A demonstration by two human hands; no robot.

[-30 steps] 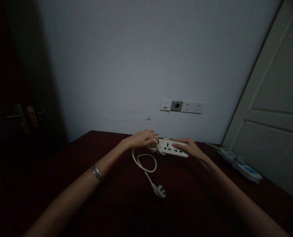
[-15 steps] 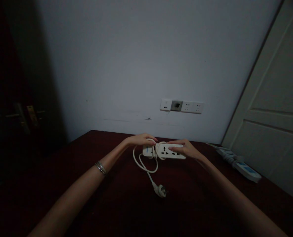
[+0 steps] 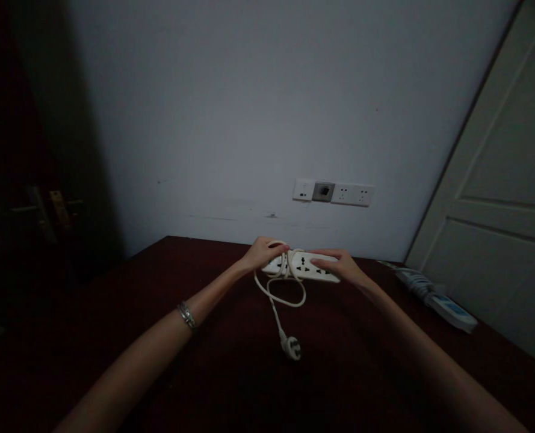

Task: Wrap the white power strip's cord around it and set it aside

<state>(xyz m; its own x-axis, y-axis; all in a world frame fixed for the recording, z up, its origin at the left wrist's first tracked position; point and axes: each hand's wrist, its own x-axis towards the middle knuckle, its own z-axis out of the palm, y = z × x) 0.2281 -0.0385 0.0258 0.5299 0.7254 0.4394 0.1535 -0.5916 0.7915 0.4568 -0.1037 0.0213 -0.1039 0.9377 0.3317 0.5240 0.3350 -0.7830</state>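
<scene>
A white power strip [image 3: 310, 267] is held just above a dark red table [image 3: 231, 373]. My right hand [image 3: 339, 267] grips the strip's right end, fingers curled round it. My left hand [image 3: 262, 252] is closed on the strip's white cable [image 3: 278, 288] at the left end, where the cable is looped round the strip. The rest of the cable hangs in a loop down to the table and ends in a white plug [image 3: 291, 347] lying there. A bracelet [image 3: 186, 314] sits on my left wrist.
A second power strip [image 3: 448, 311] with a bundled cable lies at the table's right edge. A row of wall sockets [image 3: 333, 193] is on the grey wall behind. A pale door [image 3: 502, 222] stands to the right, a dark door with a handle [image 3: 46, 210] to the left.
My left hand has carried the cable up over the strip's left end, adding a wrap. The hanging loop has shifted right and shortened, and the plug has slid slightly.
</scene>
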